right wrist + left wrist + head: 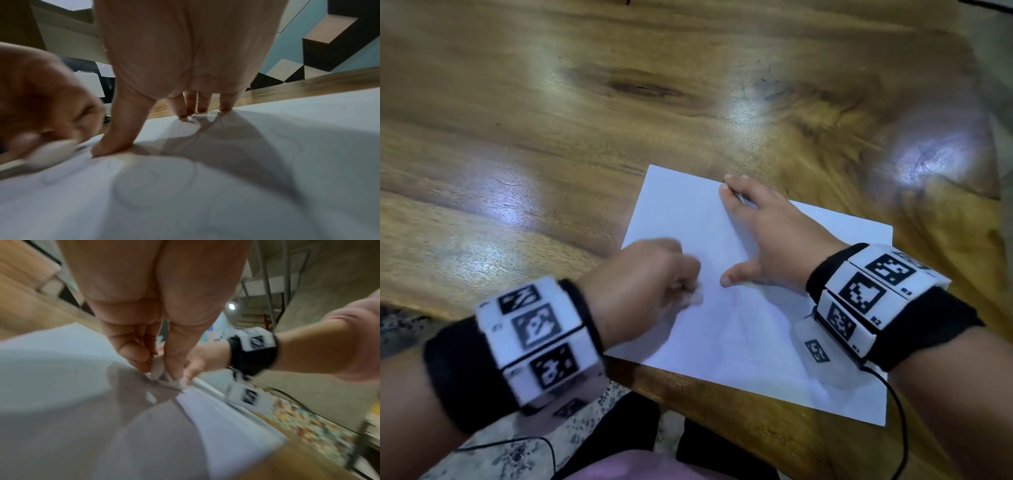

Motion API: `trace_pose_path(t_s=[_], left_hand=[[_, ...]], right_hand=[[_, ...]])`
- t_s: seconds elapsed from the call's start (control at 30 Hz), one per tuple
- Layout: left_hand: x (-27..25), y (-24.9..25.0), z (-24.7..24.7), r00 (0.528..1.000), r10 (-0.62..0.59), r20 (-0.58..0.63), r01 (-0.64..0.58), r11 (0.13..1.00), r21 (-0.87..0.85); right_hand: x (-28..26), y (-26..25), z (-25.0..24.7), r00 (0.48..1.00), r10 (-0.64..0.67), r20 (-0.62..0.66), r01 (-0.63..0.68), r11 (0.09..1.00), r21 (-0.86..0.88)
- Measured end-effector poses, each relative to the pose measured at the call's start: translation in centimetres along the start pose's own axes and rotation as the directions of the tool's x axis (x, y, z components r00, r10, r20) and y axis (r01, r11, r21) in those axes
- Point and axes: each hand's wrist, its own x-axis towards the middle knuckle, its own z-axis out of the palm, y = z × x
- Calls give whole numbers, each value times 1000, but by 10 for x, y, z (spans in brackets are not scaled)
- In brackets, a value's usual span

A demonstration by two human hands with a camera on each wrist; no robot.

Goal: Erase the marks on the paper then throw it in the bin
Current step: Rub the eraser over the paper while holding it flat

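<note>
A white sheet of paper (739, 329) lies near the front edge of the wooden table (585, 120). My left hand (654, 284) pinches a small white eraser (697, 297) and holds it down on the paper's left part; the hand is motion-blurred. The left wrist view shows the eraser (158, 368) between thumb and fingers, touching the paper (61, 402). My right hand (763, 233) lies flat with fingers spread, pressing the sheet down near its far edge. Faint curved pencil lines show on the paper (205, 186) in the right wrist view, where the eraser (53, 151) sits at the left.
The table's front edge runs below the paper, with speckled floor (482, 445) beneath. A thin black cable (897, 411) hangs from my right wrist band. No bin is in view.
</note>
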Motion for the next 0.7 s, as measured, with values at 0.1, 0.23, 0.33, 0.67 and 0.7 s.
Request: trace_pose_path(t_s=[0.1, 0.23, 0.33, 0.67, 0.7], left_hand=[[-31, 6, 6, 970, -17, 242, 36, 997, -73], [-1, 7, -4, 995, -26, 96, 25, 1000, 18], [18, 9, -1, 999, -22, -28, 23, 999, 43], [15, 13, 0, 1000, -23, -10, 24, 999, 40], [18, 11, 0, 999, -32, -32, 33, 998, 49]], right_hand=[[0, 1, 0, 1000, -2, -10, 2, 1000, 14], [1, 1, 2, 1000, -4, -16, 4, 1000, 0], [1, 2, 3, 1000, 1, -19, -1, 1000, -7], [2, 3, 5, 1000, 1, -24, -1, 1000, -24], [2, 3, 4, 1000, 1, -22, -2, 1000, -18]])
